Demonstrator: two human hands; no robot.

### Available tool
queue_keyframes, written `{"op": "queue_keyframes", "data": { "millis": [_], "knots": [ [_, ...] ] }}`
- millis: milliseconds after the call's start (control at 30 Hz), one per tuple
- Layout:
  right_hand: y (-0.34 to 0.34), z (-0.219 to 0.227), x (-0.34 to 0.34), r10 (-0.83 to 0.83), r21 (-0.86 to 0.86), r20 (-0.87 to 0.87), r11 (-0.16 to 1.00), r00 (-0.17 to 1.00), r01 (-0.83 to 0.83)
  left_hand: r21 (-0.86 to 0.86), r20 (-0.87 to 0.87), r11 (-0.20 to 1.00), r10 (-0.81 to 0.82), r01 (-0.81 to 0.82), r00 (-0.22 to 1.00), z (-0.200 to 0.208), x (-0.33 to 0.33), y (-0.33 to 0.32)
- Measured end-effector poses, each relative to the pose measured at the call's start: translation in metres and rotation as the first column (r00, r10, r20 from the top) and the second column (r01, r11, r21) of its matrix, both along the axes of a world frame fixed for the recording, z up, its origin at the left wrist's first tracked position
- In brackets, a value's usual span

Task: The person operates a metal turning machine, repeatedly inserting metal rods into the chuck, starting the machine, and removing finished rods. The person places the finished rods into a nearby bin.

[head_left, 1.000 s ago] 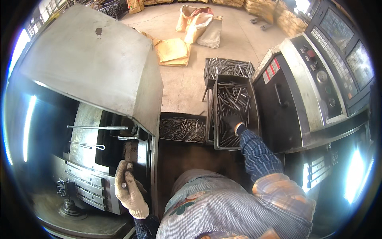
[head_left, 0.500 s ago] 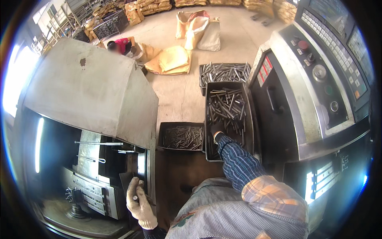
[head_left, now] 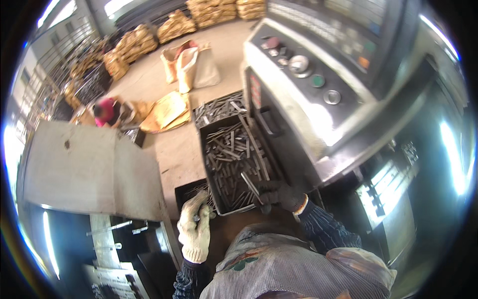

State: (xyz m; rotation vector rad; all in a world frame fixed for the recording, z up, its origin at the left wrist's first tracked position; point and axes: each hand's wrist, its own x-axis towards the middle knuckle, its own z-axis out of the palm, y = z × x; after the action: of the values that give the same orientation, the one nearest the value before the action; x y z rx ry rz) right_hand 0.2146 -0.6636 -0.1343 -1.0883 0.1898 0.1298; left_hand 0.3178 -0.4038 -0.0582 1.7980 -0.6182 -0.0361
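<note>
Reading the dial around the middle of our view, we had a machine's dark control panel point(head_left: 306, 82) between one and two o'clock, and another machine's pale metal hood point(head_left: 94, 172) at about nine. Next in size came the long dark bin point(head_left: 234, 211), just below the centre, then the flattened yellow sacks point(head_left: 167, 110) on the floor at ten. A smaller bin point(head_left: 183, 193) sat towards eight, partly hidden by our left hand.

Our right hand point(head_left: 285, 195), in a dark glove, was between four and five o'clock; our left hand point(head_left: 195, 229), in a white glove, was at seven. Loose metal rods point(head_left: 229, 152) lay in the long bin, pointing many ways. One held rod point(head_left: 251, 187) was at five to six o'clock, across the bin's near right corner in our view, its far end tilted towards eleven. The right grip was closed around its near end.

The smallest detail was a grey spot between the curled left fingers, perhaps a rod's end; with the blur, we could not fairly tell whether that grip held anything.

In our judgement, good handling called for a firm right grip, the rod's free end clear of the rim, and gloved fingertips away from its edge.
</note>
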Motion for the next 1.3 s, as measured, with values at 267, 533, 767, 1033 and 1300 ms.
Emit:
{"op": "queue_keyframes", "data": {
  "millis": [267,533,767,1033,1300],
  "knots": [
    [-0.042,0.059,-0.149,-0.291,0.044,0.165,0.957,0.942,0.288,0.139,0.206,0.784,-0.620,0.605,0.757,0.015,-0.044,-0.154],
    [-0.051,0.032,-0.289,-0.802,0.390,0.247,0.596,0.543,0.702,0.276,0.246,0.324,-0.934,0.905,0.259,-0.046,-0.167,-0.311],
    [-0.059,0.020,-0.370,-0.968,0.077,0.186,-0.159,-0.171,0.984,0.651,0.169,0.142,-0.985,0.746,0.040,-0.087,-0.285,-0.449],
    [-0.069,-0.013,-0.423,-0.835,-0.346,0.417,-0.511,-0.359,0.787,0.652,0.693,0.736,-0.676,0.184,0.248,-0.123,-0.346,-0.611],
    [-0.106,-0.049,-0.449,-0.744,-0.122,0.409,-0.619,-0.529,0.776,0.729,0.588,0.651,-0.753,-0.211,-0.296,-0.111,-0.361,-0.634]
  ]
}}
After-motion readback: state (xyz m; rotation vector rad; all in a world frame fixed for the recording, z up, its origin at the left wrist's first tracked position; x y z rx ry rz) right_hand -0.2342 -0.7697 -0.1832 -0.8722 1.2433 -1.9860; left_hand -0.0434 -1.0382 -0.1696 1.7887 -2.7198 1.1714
